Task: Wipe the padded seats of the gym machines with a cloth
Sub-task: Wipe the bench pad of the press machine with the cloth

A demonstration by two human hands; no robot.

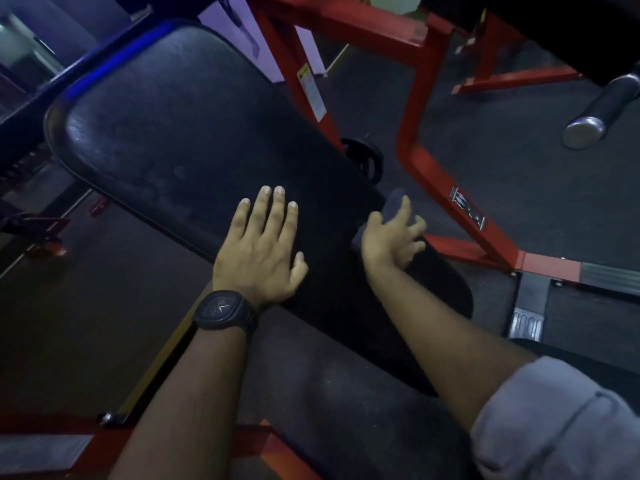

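Pressing flat on the long black padded vinyl seat [180,126], the left hand [261,242] lies spread wide with its fingers straight, holding nothing and steadying the pad. Just to its right, at the pad's far edge, the right hand [391,237] has its fingers splayed loosely over a small dark grey cloth [393,206], which sits bunched under the fingertips where the seat meets the red steel machine frame [429,174]. A black wristwatch [225,311] sits behind the left hand, and a rolled grey sleeve [554,417] trails the right forearm.

The step in hand looks like wiping the near end of the pad. To do it well, the right hand should probably flatten the cloth under the palm rather than the fingertips, then sweep in overlapping passes away from the left hand toward the rounded top, where dull smears show. The left hand would need to shift aside so the patch beneath it gets covered too.
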